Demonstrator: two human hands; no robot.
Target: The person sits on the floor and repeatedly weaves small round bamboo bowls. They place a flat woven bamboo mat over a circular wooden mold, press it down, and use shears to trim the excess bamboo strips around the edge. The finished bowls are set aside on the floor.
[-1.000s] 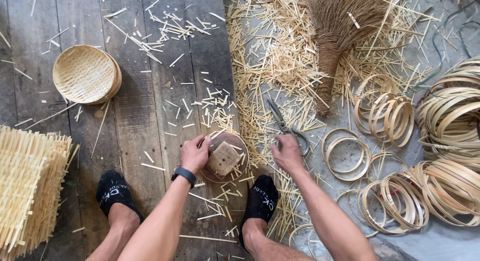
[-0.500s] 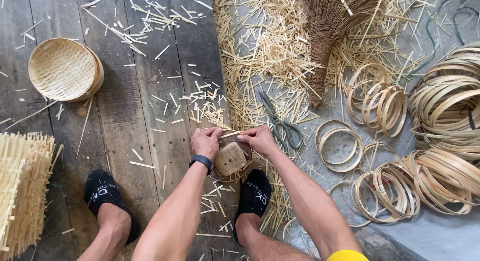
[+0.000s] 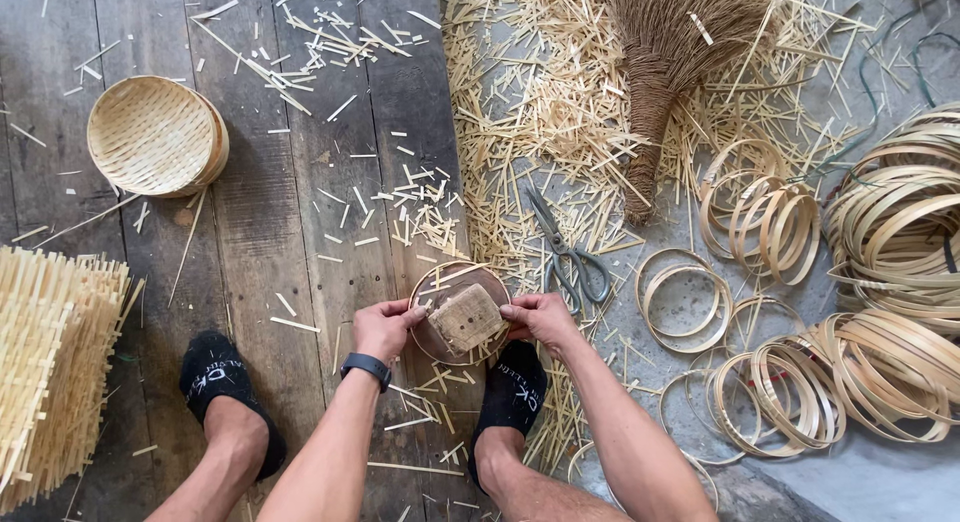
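My left hand (image 3: 382, 327) and my right hand (image 3: 540, 319) grip opposite sides of a small round bamboo frame (image 3: 445, 278) with a brown disc and a pale wooden block (image 3: 466, 318) in it. I hold it low over the plank floor, just in front of my right foot in a black sock (image 3: 510, 392). A black watch (image 3: 364, 366) sits on my left wrist. Grey scissors (image 3: 566, 252) lie on the floor just beyond my right hand.
A finished round woven basket (image 3: 152, 135) lies far left. Woven bamboo mats (image 3: 50, 362) are stacked at the left edge. Many bamboo hoops (image 3: 790, 382) and coiled strips (image 3: 900, 212) fill the right side. A brown broom (image 3: 670, 62) and scattered bamboo offcuts (image 3: 540, 92) lie ahead.
My right hand came back from the scissors' side to the frame. Both hands now hold it at its sides, and the view has shifted slightly.
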